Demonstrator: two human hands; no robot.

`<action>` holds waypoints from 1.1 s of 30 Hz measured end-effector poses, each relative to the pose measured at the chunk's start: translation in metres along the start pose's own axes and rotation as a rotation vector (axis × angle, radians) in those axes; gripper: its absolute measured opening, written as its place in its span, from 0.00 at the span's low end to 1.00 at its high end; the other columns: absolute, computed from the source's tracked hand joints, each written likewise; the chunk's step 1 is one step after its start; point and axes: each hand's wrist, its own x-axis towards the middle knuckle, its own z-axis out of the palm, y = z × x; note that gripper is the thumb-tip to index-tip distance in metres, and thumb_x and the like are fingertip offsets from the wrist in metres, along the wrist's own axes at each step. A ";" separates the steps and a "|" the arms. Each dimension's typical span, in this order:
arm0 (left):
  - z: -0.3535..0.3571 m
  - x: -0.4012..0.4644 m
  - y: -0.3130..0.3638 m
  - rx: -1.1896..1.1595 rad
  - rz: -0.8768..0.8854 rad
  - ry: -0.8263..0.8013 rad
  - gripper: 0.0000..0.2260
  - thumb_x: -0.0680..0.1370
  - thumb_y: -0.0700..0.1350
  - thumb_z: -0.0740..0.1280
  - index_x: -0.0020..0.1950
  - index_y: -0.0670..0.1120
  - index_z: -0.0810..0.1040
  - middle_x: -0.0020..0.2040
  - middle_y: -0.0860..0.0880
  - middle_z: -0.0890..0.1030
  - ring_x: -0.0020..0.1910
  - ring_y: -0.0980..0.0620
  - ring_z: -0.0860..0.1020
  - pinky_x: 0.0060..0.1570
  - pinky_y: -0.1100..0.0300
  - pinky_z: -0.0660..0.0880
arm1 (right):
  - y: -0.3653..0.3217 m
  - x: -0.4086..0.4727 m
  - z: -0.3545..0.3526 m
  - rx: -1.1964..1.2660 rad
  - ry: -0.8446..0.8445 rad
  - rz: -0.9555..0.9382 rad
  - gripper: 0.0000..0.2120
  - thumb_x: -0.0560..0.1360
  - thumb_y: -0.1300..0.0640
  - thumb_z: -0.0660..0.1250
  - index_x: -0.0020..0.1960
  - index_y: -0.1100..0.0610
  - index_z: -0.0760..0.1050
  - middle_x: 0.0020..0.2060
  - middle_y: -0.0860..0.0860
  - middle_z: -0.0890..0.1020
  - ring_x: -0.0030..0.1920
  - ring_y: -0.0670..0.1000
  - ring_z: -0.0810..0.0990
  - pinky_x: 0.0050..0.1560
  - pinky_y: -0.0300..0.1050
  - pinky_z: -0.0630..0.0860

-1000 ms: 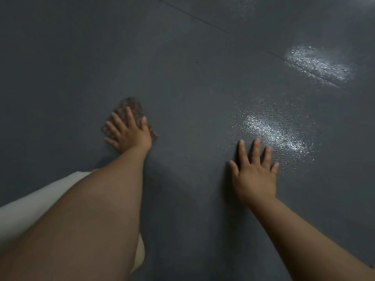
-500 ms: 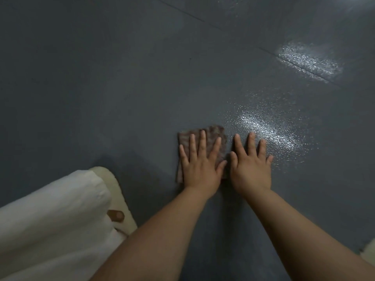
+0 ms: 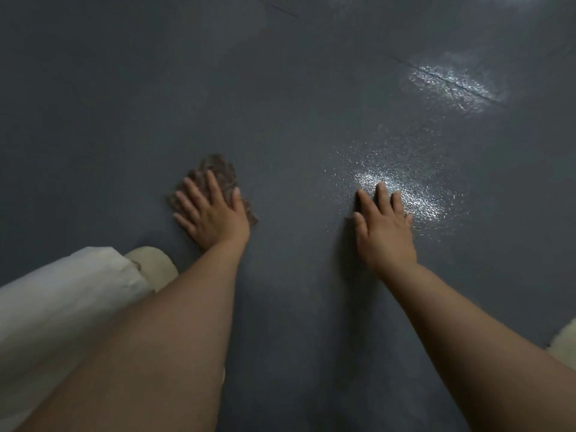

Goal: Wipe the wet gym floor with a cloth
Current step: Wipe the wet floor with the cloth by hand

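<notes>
The left hand [image 3: 215, 213] lay flat on the brown cloth [image 3: 218, 173], with its fingers [image 3: 194, 194] straight and spread a little apart, pressing the cloth down on the dark gym floor [image 3: 124, 104]. The cloth sat at about nine o'clock from the middle of the view. Bits of it stuck out past the fingertips at twelve o'clock and past the thumb at three o'clock.

The right hand [image 3: 385, 232] was flat on the bare floor, well apart from the cloth, at about three o'clock from it. Its fingers were straight and close together, and it held nothing. It looked like it was propping the person up.

A shiny, speckled patch [image 3: 414, 194] glinted just past the right fingertips, toward one o'clock. Another shiny patch [image 3: 455, 85] lay farther off, also at one o'clock, across a thin seam in the floor. These may have been wet spots, or just light bouncing off the floor.

The step in hand looked like the wiping itself, with plenty of floor left to do. The next move probably called for sliding the cloth toward three o'clock, pressing down evenly, so it reached the shiny patch. The right hand might have needed to shift out of the way.

A pale trouser leg [image 3: 62, 300] and a light slipper [image 3: 152, 263] showed at seven o'clock.
</notes>
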 end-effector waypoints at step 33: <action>-0.010 -0.092 0.068 -0.065 0.554 -0.192 0.24 0.77 0.40 0.62 0.73 0.49 0.66 0.75 0.47 0.60 0.72 0.44 0.59 0.69 0.52 0.56 | 0.015 -0.067 0.081 -0.190 0.277 -0.038 0.33 0.71 0.39 0.53 0.72 0.53 0.64 0.71 0.56 0.68 0.72 0.61 0.59 0.69 0.60 0.51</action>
